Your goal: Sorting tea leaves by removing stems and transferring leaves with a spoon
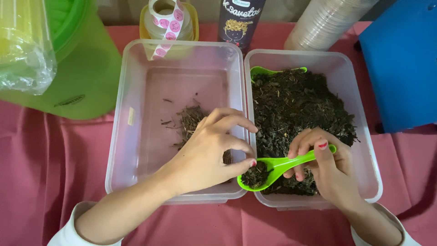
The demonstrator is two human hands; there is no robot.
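The right hand (325,166) grips the handle of a green spoon (277,168), whose bowl, filled with dark dried leaves (296,107), hangs over the near inner corner of the right tub (353,82). The left hand (211,152) holds nothing, its thumb touching the rim of the spoon's bowl and its fingers curled loosely above the left tub (136,118), which has only a small heap of leaves. Both clear tubs sit side by side, touching, on the pink-covered table (41,173).
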